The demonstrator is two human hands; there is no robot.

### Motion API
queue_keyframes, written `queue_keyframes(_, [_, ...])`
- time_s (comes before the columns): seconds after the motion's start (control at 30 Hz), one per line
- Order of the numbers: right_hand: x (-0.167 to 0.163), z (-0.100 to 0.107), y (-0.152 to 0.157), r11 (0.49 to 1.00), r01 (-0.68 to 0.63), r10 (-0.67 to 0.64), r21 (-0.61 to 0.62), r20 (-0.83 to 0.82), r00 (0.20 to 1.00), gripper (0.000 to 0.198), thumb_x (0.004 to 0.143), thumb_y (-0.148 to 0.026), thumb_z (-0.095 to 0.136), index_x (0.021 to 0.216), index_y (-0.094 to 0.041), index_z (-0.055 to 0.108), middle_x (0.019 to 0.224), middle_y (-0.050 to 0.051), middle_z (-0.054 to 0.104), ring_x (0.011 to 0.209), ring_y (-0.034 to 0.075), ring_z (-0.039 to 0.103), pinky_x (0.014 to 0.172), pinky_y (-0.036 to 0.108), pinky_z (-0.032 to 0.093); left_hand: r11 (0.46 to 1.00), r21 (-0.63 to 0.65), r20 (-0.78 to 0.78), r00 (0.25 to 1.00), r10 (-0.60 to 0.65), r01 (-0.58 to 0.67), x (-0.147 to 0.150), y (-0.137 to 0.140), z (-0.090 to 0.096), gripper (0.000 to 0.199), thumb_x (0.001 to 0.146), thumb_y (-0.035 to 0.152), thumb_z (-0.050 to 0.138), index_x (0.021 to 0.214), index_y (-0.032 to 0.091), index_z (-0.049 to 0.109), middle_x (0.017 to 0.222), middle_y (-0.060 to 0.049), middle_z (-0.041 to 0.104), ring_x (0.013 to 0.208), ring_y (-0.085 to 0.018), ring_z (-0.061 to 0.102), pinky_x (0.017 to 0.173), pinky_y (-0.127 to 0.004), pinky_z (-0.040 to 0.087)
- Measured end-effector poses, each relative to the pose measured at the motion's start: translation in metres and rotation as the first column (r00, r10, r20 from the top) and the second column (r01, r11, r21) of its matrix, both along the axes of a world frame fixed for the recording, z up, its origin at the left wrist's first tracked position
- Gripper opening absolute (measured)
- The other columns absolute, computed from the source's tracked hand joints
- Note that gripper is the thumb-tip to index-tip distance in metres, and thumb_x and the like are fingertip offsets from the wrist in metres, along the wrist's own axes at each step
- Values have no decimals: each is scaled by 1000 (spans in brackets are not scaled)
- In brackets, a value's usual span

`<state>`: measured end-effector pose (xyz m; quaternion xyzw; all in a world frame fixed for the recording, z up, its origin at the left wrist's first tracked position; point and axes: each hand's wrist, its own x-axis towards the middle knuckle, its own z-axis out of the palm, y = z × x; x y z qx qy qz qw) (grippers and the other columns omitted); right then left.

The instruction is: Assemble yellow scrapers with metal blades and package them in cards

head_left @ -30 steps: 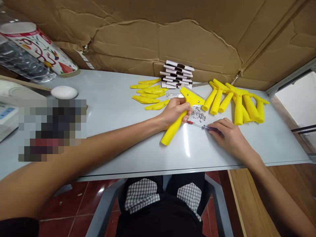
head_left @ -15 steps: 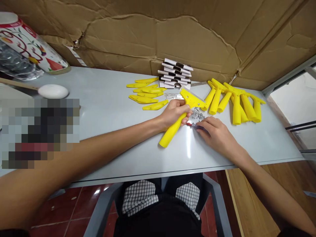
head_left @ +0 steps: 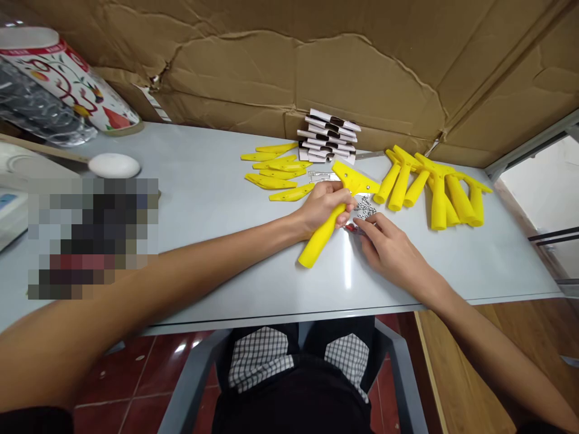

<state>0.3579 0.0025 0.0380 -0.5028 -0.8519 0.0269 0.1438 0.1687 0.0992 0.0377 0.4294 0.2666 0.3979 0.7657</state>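
Note:
My left hand [head_left: 329,208] is closed round the neck of a yellow scraper [head_left: 322,237], its wide head slanting up and away and its hollow handle end toward me. Two screw points show on the head. Just right of it, my right hand [head_left: 389,241] has its fingers curled on a small screwdriver [head_left: 351,228]; only its red part and a bit of the clear handle are visible. A loose pile of small screws or nuts [head_left: 365,208] lies just beyond my right fingertips.
Yellow flat plates [head_left: 278,175] lie behind my left hand, beside a stack of white-and-black folded pieces [head_left: 329,135]. More yellow scraper handles [head_left: 438,193] rest at right. A white oval object [head_left: 114,165] and a patterned container [head_left: 90,90] are at left. Cardboard [head_left: 362,72] backs the table.
The view has shifted slightly, moving the table things to the right. My right fingers have slid forward over the screwdriver, covering more of its handle. My left hand keeps hold of the scraper.

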Motion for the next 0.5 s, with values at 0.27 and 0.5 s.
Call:
queue_keyframes(0.27, [-12,-3,6,998,-29,22,51,134,991,37,108,-23,46,129,-16,75,96,11,67,70,20,58,62,34,46,1000,-1,15,1000,10,-10,-1,0,4,17,68,22,71,65,18,55,62,3,58,39,-5,47,39,-22,39])
queue_keyframes(0.5, [1,6,18,997,-50,58,57,-153,987,24,103,-22,52,113,-19,73,97,10,69,79,22,63,69,36,50,990,5,-30,989,142,-142,-33,-13,30,18,67,20,69,69,21,51,61,5,57,37,-4,44,38,-21,34])
